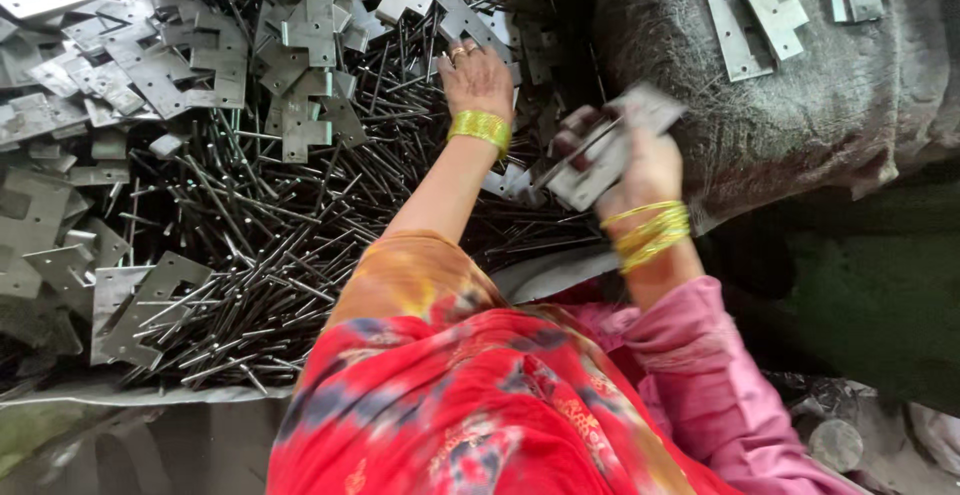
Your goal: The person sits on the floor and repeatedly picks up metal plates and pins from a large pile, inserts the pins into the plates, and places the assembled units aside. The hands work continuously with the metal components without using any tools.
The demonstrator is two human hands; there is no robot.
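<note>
Right hand (640, 170) clamps one metal plate (608, 145), long axis toward two o'clock; left hand (477, 77) spreads open over countless rods (270, 235).

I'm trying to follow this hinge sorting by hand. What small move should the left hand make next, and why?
Probably close the left hand on one thin metal pin from the pile: its fingers are spread, flat and empty over the pins, while the right hand already grips a grey hinge plate lifted clear of the heap.
</note>
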